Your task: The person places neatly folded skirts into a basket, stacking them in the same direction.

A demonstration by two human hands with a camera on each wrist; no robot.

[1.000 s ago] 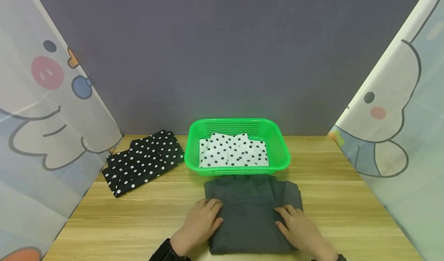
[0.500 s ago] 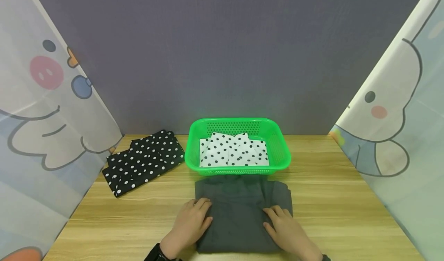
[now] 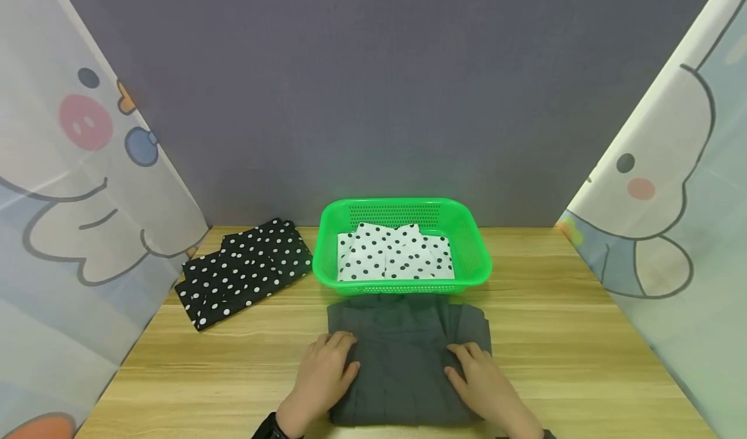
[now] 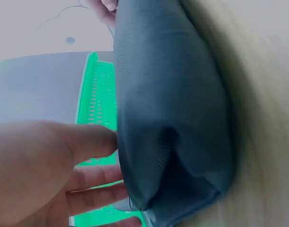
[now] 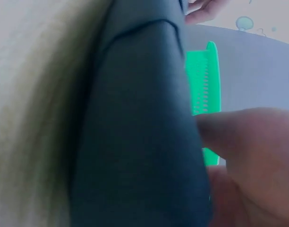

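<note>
The left hand (image 3: 325, 369) lies with relaxed, unclenched fingers on the left edge of a folded dark grey cloth (image 3: 399, 361); the right hand (image 3: 480, 380) rests the same way on its right edge, fingers slightly bent. The cloth lies flat on the table (image 3: 583, 361), its middle between the two hands, and the left wrist view shows a thick, rounded fold at its side. A black band (image 3: 270, 428) circles the left wrist. Straight ahead of the hands, at the cloth's far end, stands a green basket (image 3: 403, 287) holding a folded white cloth with black dots (image 3: 393, 257). Ahead and to the left of the left hand, just beside the basket, lies a folded black cloth with white dots (image 3: 248, 273). Beyond rises a dark grey panel (image 3: 385, 102).
</note>
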